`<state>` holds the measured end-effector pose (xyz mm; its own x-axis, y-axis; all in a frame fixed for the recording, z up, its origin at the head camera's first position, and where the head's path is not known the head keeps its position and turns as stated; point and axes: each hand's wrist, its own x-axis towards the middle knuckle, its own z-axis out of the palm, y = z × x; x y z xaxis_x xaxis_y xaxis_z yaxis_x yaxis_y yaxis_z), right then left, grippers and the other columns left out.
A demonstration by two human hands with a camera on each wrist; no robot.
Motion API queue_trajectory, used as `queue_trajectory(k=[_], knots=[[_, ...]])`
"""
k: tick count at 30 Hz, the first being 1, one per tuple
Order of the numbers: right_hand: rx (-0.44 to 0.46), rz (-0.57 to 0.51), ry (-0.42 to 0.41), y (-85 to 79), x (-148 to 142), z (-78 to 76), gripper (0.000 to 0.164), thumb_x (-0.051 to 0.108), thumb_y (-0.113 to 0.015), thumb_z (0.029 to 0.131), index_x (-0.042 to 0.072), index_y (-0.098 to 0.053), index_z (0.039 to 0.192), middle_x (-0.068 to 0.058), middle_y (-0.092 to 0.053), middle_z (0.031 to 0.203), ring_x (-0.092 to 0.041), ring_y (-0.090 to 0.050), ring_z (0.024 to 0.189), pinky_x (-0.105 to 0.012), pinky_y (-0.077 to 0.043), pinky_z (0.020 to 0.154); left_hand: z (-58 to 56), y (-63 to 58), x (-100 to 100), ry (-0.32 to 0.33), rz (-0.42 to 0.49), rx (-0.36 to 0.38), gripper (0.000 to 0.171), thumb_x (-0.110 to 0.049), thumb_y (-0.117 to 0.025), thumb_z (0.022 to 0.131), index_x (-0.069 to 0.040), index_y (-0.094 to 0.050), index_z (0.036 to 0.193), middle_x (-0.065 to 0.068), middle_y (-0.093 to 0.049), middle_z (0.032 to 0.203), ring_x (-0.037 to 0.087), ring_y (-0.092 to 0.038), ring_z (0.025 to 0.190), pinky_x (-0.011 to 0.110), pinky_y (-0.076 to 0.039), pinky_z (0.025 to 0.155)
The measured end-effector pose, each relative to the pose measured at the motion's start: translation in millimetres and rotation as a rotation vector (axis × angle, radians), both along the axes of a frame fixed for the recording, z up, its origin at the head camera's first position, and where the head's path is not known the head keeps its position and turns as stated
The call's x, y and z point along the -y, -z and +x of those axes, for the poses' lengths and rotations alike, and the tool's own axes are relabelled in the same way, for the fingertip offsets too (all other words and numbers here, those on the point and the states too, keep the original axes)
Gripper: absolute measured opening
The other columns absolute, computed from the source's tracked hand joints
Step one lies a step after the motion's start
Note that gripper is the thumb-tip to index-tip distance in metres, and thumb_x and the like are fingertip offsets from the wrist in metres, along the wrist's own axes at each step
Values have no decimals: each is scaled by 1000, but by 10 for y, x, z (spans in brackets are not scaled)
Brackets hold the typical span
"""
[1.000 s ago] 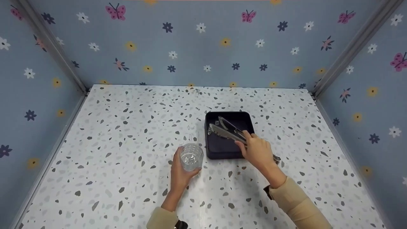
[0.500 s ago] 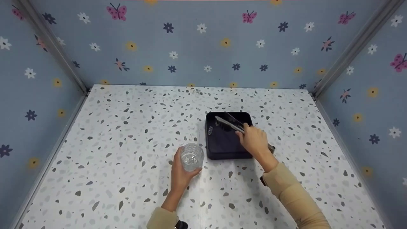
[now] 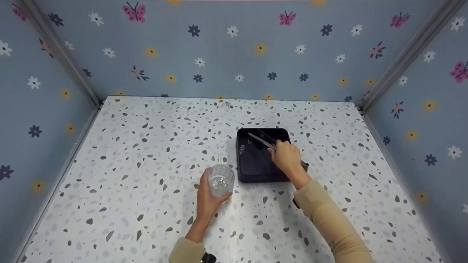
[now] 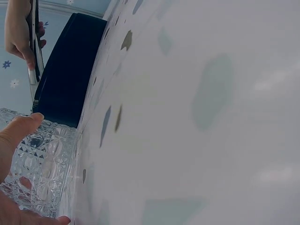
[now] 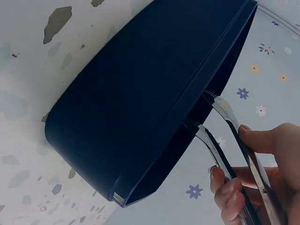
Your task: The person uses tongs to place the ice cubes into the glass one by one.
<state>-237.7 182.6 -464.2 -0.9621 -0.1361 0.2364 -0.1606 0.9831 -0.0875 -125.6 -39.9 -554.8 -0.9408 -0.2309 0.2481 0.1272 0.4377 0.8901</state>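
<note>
On the table my left hand is wrapped round a clear, cut-pattern drinking glass, thumb on the near side. Small clear pieces show at the glass's bottom. To its right stands a dark, square-cornered tray. My right hand grips metal tongs above the tray's right side. In the right wrist view the two arms of the tongs stand apart, their tips dipping below the tray's rim. A clear, ice-like piece lies by the tray's left wall, and smaller bits show near the tips.
The speckled white table runs back to a blue wall with flowers and butterflies. Side panels with the same print border it left and right.
My right hand has moved left and a little back, taking the tongs' tips from the tray's left side toward its back. The left hand and glass have stayed put.
</note>
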Motion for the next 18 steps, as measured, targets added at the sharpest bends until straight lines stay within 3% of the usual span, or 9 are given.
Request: queue_trajectory(k=[18], knots=[[-46, -20, 3, 179, 69, -98, 33, 30, -65, 78, -3, -62, 78, -22, -61, 75, -38, -59, 64, -47, -49, 51, 9, -8, -3, 4, -6, 19, 98, -14, -83, 55, -1, -27, 135, 16, -36, 134, 30, -34, 122, 38, -27, 103]])
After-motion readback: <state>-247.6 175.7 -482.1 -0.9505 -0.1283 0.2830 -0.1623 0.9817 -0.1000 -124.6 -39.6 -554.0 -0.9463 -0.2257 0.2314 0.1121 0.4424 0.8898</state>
